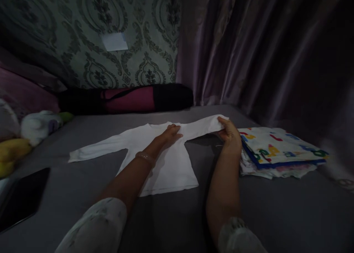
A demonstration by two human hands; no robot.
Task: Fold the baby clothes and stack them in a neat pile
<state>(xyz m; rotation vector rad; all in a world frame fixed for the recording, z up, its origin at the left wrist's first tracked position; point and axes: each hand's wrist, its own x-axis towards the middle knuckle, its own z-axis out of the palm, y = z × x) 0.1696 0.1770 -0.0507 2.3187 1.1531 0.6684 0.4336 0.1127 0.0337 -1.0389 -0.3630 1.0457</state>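
Note:
A small white long-sleeved shirt [168, 161] lies spread flat on a grey bed sheet [177, 216], its left sleeve stretched out to the left. My left hand [171, 132] rests flat on the shirt near the collar, fingers laid out. My right hand [229, 130] is closed on the end of the shirt's right sleeve and holds it slightly off the sheet. A bangle circles my left wrist.
A stack of folded cloths with colourful letters [279, 151] lies right of my right hand. A dark tablet [22, 197] sits at the left edge. Soft toys [35, 129] lie at the far left. A pink and black bolster [129, 98] runs along the patterned wall; curtains hang on the right.

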